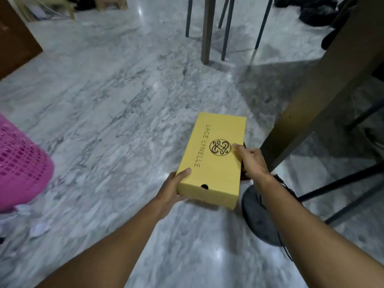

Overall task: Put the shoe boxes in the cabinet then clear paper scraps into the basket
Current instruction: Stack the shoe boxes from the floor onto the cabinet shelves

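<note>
Yellow lidded cardboard shoe box [214,159], beside the wooden table leg [320,88]: likely light, stiff, smooth-sided; left hand [172,190] cups its near-left corner, right hand [252,163] clasps the right side; best taken at opposite sides.

Floor [108,104]: grey-white veined marble, glossy, with light glare. Wooden table leg [207,30] and thin dark metal chair legs [227,28] stand at top centre.
</note>
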Tool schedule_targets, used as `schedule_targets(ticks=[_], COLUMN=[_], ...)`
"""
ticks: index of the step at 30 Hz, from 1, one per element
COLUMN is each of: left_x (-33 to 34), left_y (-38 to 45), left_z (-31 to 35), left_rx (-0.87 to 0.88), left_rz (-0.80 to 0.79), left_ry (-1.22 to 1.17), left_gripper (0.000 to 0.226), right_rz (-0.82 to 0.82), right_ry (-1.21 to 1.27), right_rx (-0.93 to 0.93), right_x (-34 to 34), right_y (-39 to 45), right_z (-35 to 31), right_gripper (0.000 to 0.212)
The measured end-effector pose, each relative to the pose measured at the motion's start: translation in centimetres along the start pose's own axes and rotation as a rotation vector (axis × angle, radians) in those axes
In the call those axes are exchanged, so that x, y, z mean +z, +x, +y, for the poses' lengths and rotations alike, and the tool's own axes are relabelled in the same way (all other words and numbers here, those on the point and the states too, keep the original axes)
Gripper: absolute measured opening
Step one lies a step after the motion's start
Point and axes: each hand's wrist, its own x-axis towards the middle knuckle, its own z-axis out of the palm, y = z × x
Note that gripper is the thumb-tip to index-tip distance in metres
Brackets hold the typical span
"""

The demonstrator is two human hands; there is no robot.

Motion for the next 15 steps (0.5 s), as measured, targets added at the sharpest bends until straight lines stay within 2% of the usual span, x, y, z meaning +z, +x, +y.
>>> schedule_targets(ticks=[1, 2, 4, 6, 8, 11, 14, 15], left_x=[-1.3, -2.8, -5.7, -8.1, -10.9, -15.2, -19.1, -20.2], left_y=[-1.2, -2.3, -5.0, -6.8, -8.7, -11.6, -16.4, -18.2], left_z=[-0.4, -0.8, -1.1, -1.4, -0.4, 2.0, 4.9, 5.5], left_rx=[-0.006, 0.005, 0.036, 0.061, 0.106, 0.234, 0.33, 0.368], left_rz=[-0.017, -0.046, -0.112, -0.158, -0.138, 0.009, 0.168, 0.217], left_ry=[-0.001, 0.015, 0.045, 0.06, 0.022, -0.029, -0.065, -0.068], left_gripper=[0.014, 0.023, 0.064, 0.089, 0.087, 0.071, 0.071, 0.073], right_rz=[-0.053, -0.098, -0.188, -0.233, -0.303, -0.48, -0.681, -0.741], right_ry=[0.064, 0.123, 0.214, 0.236, 0.232, 0.201, 0.189, 0.179], right_rx=[0.021, 0.041, 0.024, -0.025, -0.081, -0.159, -0.27, -0.306], right_x=[0.6, 1.3, 3.1, 5.0, 8.1, 13.0, 17.8, 19.2], right_y=[0.2, 0.5, 1.0, 0.0, -2.2, -7.2, -13.5, -15.6], right_z=[-0.6, -1.1, -1.8, -2.7, -3.9, -6.7, -9.6, -10.3], right_gripper=[0.07, 0.078, 0.082, 0.075, 0.074, 0.088, 0.068, 0.069])
